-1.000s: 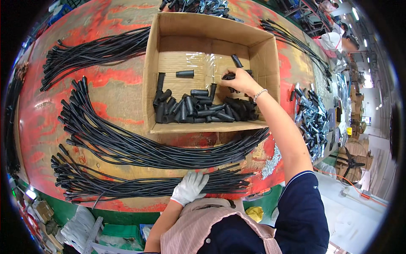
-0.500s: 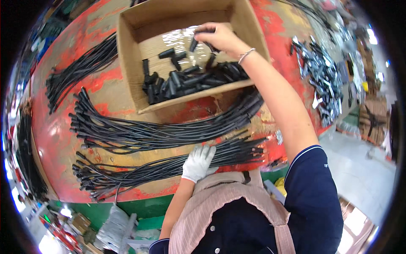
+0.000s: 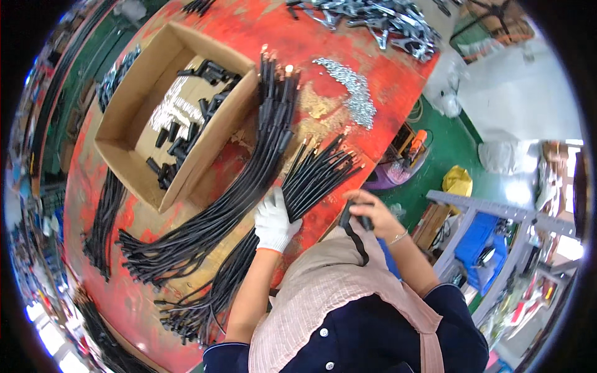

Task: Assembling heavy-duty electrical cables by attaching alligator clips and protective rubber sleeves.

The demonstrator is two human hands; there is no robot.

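one view only, a head camera looking steeply down from above the person's own chest, close over the red table, which runs tilted from lower left to upper right; fisheye bends the edges, the cardboard box sits upper left, green floor shows at right

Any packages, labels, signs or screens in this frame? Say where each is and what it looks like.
Cardboard box: on the red table, upper left; open, brown, rectangular, holding loose black sleeves and a clear plastic liner.
Plastic bags: on the green floor at right; whitish, crumpled.
Yellow bag: on the floor by the table's edge; small, crumpled.
No labels, signs or screens can be made out.
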